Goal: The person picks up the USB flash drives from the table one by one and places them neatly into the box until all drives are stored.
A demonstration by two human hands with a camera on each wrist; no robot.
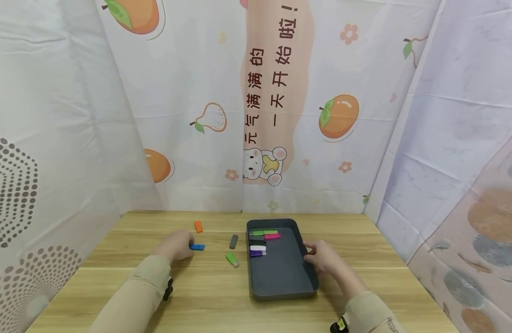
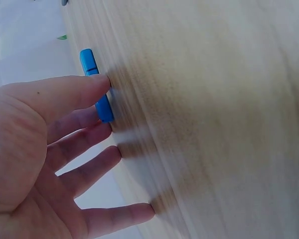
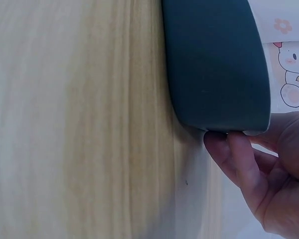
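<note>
My left hand [image 1: 179, 244] is low over the left part of the table. It pinches a blue USB stick [image 1: 197, 247] between thumb and index finger; in the left wrist view the thumb crosses the blue stick [image 2: 104, 108] and the other fingers spread down to the wood. My right hand [image 1: 324, 259] grips the right edge of a dark grey tray [image 1: 281, 295], with fingertips at its rim and side wall [image 3: 217, 74]. Inside the tray, along its left side, lie several USB sticks: green, pink [image 1: 272, 236], dark, white [image 1: 258, 248] and purple [image 1: 258, 253].
Between the left hand and the tray a grey USB stick [image 1: 233, 241] and a green one [image 1: 232, 260] lie on the wooden table [image 1: 210, 296]. An orange stick [image 1: 198, 226] lies further back. Printed curtains [image 1: 198, 157] enclose the table behind and at both sides.
</note>
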